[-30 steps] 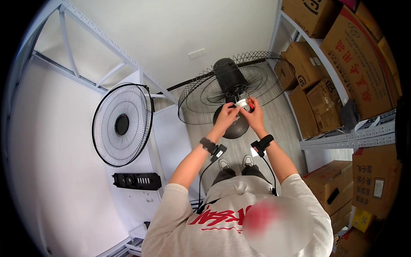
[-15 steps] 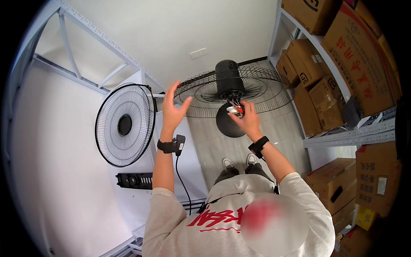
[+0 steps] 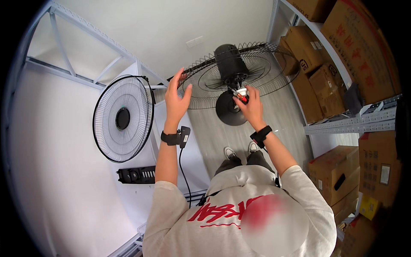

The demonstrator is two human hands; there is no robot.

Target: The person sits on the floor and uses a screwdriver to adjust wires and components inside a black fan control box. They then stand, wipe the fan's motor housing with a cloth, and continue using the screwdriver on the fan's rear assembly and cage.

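A black standing fan (image 3: pixel 231 64) with a wide wire guard (image 3: pixel 278 77) stands ahead of me, its round dark base (image 3: pixel 226 113) beneath. At the underside of its motor housing are a small white round part (image 3: pixel 241 91) and a red piece (image 3: pixel 243 98), with exposed fittings. My right hand (image 3: pixel 251 105) has its thumb and fingers closed around these small parts; exactly which it grips is hard to tell. My left hand (image 3: pixel 177 96) is raised at the guard's left edge with fingers apart, and I cannot tell whether the fingertips touch the wire.
A round fan grille (image 3: pixel 137 107) and a black slotted panel (image 3: pixel 143 174) lie on the white shelf unit (image 3: pixel 55 150) to my left. Metal shelving (image 3: pixel 351 120) with cardboard boxes (image 3: pixel 325 90) lines the right. My feet (image 3: pixel 252 147) are on the grey floor (image 3: pixel 207 143).
My left hand has left the white part and moved up and left to the guard's edge, opening. My right hand stays at the small parts. The fan now sits a little higher in the picture.
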